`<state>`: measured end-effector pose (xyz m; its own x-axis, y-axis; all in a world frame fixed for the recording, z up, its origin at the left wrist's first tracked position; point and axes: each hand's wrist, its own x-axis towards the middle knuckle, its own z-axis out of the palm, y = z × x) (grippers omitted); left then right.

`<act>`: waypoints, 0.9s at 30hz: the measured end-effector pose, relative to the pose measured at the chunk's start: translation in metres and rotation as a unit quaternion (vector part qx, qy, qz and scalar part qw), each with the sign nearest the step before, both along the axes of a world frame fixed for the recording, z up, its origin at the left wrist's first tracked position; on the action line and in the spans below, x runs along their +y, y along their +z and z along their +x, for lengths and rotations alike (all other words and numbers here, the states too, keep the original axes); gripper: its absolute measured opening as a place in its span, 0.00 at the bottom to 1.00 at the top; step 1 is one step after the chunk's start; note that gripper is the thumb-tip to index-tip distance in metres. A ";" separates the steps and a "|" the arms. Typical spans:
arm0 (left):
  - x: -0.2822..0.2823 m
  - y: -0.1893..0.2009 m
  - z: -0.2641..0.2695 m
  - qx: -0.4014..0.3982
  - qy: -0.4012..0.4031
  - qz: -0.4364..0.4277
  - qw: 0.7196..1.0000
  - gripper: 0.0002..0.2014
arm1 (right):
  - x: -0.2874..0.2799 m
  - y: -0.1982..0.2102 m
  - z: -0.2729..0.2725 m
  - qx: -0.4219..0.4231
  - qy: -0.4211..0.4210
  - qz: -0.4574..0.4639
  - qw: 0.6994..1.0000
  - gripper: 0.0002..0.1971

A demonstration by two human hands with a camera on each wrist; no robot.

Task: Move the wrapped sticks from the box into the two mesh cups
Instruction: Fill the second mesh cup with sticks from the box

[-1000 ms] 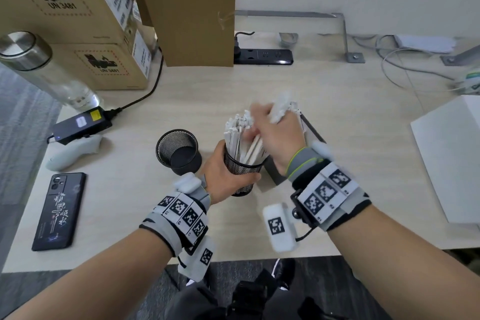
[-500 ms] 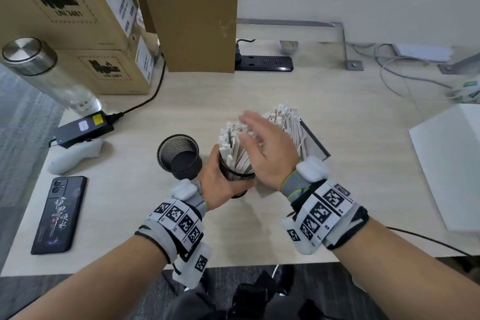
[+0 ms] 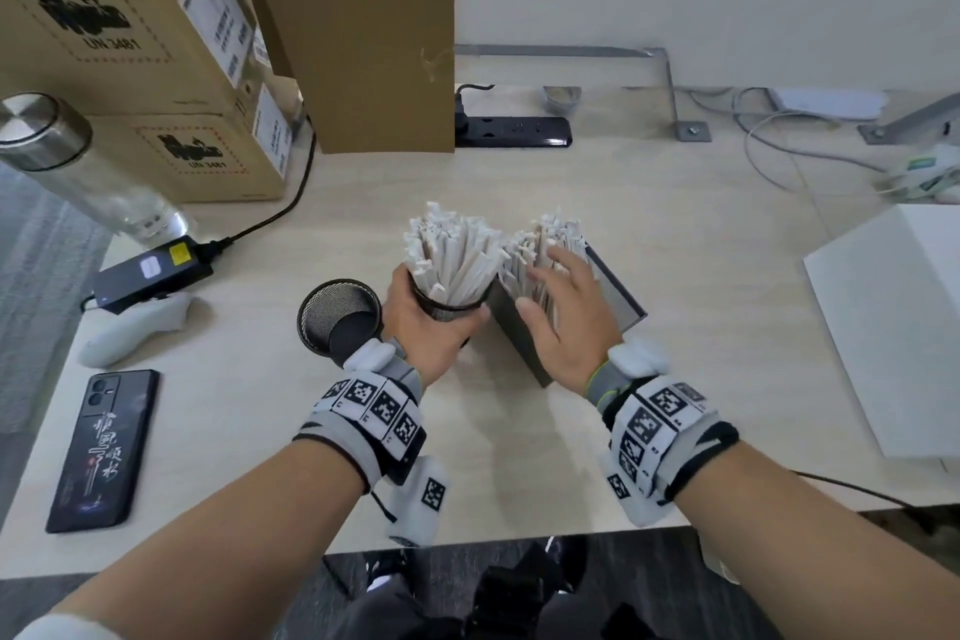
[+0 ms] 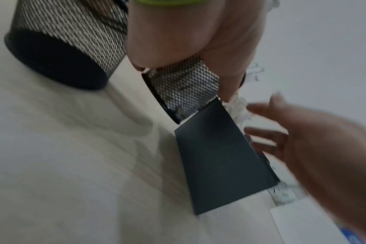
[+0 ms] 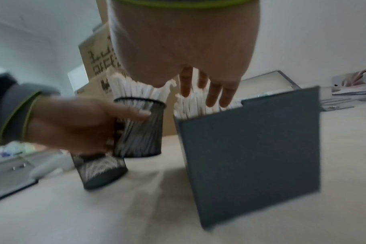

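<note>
R hand (image 3: 563,314): fingers spread wide, holding nothing, over the wrapped sticks (image 3: 540,252) left in the grey box (image 3: 618,296). L hand (image 3: 434,327): wrapped round the filled mesh cup (image 5: 139,130), steadying it just beside the box.

Procedure (judged): close R fingers on a modest bundle near the upper ends, lift straight up along stick axis, keep bundle parallel. The held cup looks near full, so route to the empty mesh cup (image 3: 340,314), just L of it on the desk (image 3: 675,234).

Orientation: sticks stand roughly upright in box and cup, long axis near vertical, free ends up, fanning slightly outward.
</note>
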<state>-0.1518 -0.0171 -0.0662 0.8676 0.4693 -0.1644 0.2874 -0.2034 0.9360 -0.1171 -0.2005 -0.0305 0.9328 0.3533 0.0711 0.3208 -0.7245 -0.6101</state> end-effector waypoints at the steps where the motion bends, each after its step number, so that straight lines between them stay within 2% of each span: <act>1: -0.003 0.002 0.008 0.001 0.029 0.012 1.000 0.37 | -0.006 -0.007 -0.002 -0.004 -0.003 0.004 1.000 0.28; 4: -0.009 0.005 0.028 0.011 0.085 0.022 0.996 0.43 | -0.016 -0.023 -0.013 -0.037 -0.017 -0.011 0.999 0.25; 9: -0.008 -0.001 0.060 0.020 0.088 0.035 0.995 0.46 | -0.019 -0.028 -0.019 -0.043 -0.018 -0.020 0.999 0.30; 15: -0.006 -0.014 0.077 0.045 0.138 -0.016 0.989 0.46 | -0.016 -0.029 -0.020 -0.040 0.027 -0.174 0.984 0.32; 22: -0.014 -0.020 0.071 0.060 0.118 -0.002 0.991 0.36 | -0.017 -0.029 -0.020 -0.047 0.036 -0.226 0.972 0.34; 27: -0.010 -0.007 0.055 0.082 0.074 0.003 0.994 0.31 | -0.014 -0.026 -0.019 -0.055 0.043 -0.242 0.968 0.35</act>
<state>-0.0965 -0.0272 -0.0734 0.7507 0.5915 -0.2944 0.4631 -0.1533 0.8730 -0.1361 -0.2148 -0.0563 0.8946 0.4462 -0.0249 0.4366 -0.8846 -0.1638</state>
